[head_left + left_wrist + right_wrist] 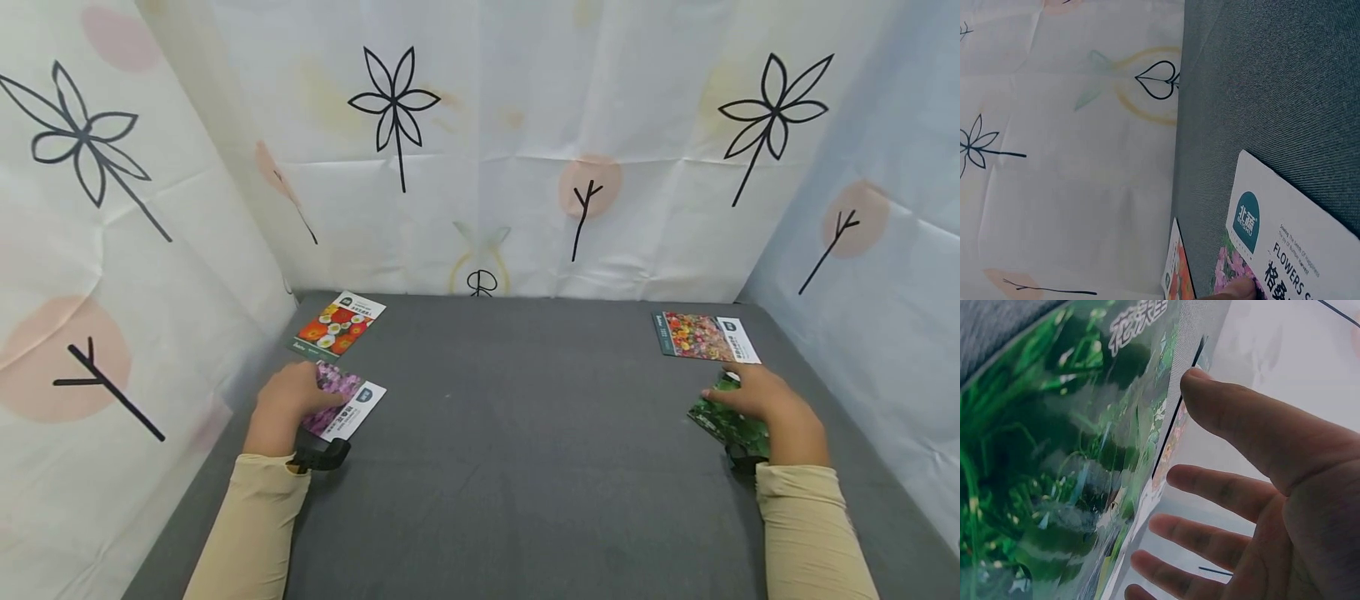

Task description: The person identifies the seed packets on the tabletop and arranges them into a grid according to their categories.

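At the table's left, my left hand (288, 398) is at a seed packet with purple-pink flowers (358, 408). The left wrist view shows the thumb lying on the face of this packet (1285, 237); the other fingers are hidden there. Over at the right, my right hand (765, 402) hovers at a green leafy seed packet (735, 425). In the right wrist view the thumb and fingers of this hand (1260, 494) are spread and fairly straight beside the glossy green packet (1054, 456), with nothing held between them.
Beyond the left hand lies a packet with orange, red and white flowers (339, 325). Past the right hand is a packet of mixed small flowers (705, 336). The grey table (510, 450) is bounded by printed white cloth walls (510, 108) at the back and sides.
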### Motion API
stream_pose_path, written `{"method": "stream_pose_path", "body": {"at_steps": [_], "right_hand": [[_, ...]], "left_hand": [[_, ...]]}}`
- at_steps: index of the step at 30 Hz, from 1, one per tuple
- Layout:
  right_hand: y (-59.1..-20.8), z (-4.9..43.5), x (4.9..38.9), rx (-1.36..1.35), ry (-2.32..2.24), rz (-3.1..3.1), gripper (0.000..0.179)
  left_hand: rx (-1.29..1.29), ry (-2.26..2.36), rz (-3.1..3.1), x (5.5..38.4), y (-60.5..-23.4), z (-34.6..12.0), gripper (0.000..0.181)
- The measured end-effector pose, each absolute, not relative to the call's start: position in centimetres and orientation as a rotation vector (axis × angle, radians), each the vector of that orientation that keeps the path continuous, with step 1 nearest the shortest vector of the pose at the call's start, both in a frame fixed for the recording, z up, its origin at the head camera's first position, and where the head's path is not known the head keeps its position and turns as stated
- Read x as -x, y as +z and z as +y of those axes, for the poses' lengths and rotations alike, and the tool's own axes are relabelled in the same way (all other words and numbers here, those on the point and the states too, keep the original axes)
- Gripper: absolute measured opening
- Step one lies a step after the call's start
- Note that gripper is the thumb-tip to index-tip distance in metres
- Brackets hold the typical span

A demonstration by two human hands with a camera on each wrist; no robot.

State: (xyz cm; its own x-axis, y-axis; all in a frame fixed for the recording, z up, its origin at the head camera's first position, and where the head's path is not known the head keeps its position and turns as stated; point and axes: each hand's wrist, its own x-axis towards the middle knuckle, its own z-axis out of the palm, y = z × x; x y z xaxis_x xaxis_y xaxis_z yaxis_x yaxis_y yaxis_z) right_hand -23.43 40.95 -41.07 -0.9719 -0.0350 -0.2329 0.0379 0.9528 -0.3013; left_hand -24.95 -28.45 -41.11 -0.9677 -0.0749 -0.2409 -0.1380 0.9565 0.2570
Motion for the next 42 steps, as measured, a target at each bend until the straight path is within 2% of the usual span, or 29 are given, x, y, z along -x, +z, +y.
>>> {"method": "stream_pose_path", "body": {"at_steps": [7, 21, 31, 42], "right_hand": [[-41.19, 41.0, 23.52, -0.004, -0.457, 2.857, 0.084], [-41.06, 40.85, 23.44, -0.058, -0.44, 2.826, 0.084], [-40.69, 40.84, 23.62, -0.058, -0.433, 2.809, 0.078], [-40.81, 40.75, 23.6, -0.035, -0.409, 2.802, 0.079]], "left_hand": [[0.151, 0.413, 2.887, 24.92, -41.16, -28.37, 0.076], [0.156, 0.407, 2.868, 25.11, -40.99, -27.91, 0.073], [0.154, 0.426, 2.901, 24.94, -41.11, -27.71, 0.078], [0.141, 0.454, 2.879, 25.07, -41.15, -27.79, 0.069]]}}
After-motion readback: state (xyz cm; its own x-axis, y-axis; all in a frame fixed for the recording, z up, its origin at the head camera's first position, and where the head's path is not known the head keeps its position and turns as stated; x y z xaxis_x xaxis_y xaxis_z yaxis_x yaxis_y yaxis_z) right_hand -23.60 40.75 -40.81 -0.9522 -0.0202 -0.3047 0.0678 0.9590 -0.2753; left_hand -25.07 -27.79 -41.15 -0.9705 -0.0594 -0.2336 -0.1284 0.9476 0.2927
